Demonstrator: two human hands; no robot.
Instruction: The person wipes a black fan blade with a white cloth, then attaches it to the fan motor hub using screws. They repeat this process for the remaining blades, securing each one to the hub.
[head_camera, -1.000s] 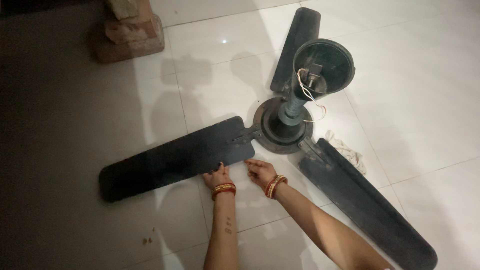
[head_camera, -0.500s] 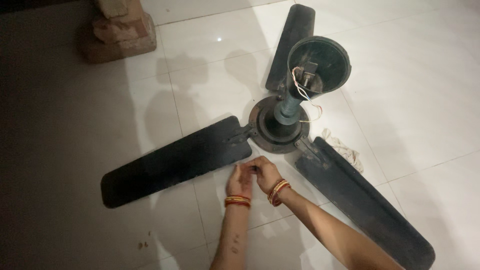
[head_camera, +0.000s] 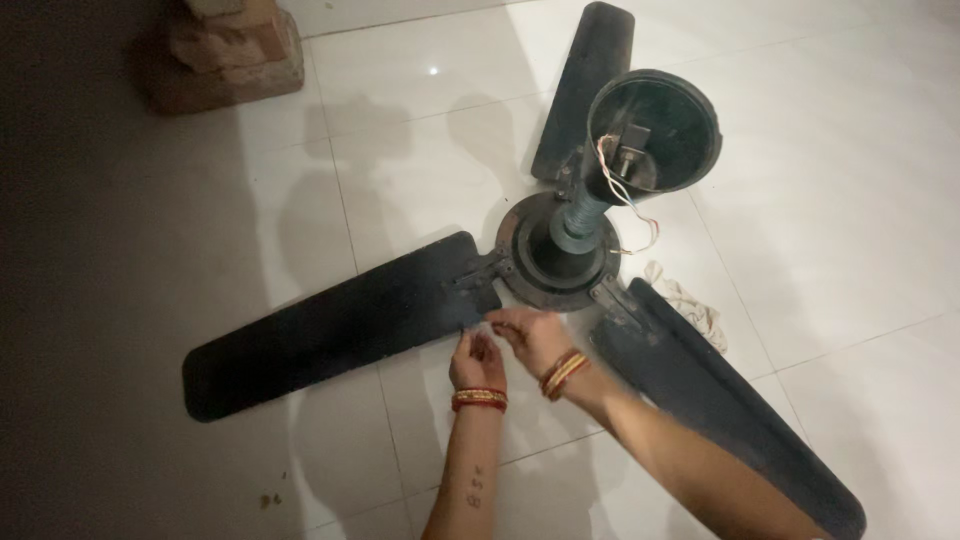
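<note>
While a dark three-bladed ceiling fan (head_camera: 560, 245) lies flat on a pale tiled floor (head_camera: 840, 200) with its rod and cup-shaped canopy (head_camera: 655, 125) pointing up toward the camera, a person's two bare hands meet at the near edge of the left-pointing blade (head_camera: 340, 325), close to where that blade bolts to the round motor housing (head_camera: 552, 262). The left hand (head_camera: 477, 362), fingers curled with the tips drawn together, touches or nearly touches the blade's inner corner; whether it pinches anything small cannot be told from this view. The right hand (head_camera: 535, 335) is slightly blurred, its fingers loosely bent and reaching toward the same corner, palm down just above the floor. Both forearms come in from the bottom of the frame, each wrist ringed with red and gold bangles (head_camera: 480, 400). The fan looks heavy at its metal centre and stiff throughout, though the long thin blades would likely flex or bend if lifted by their tips; the firmest hold appears to be at the housing, the rod or the blade brackets. Loose wires (head_camera: 625, 195) trail from the canopy and look easy to snag. A crumpled pale cloth (head_camera: 690, 300) lies beside the right-hand blade (head_camera: 720, 400), and a rough brick block (head_camera: 225, 50) stands well apart at the upper left.
</note>
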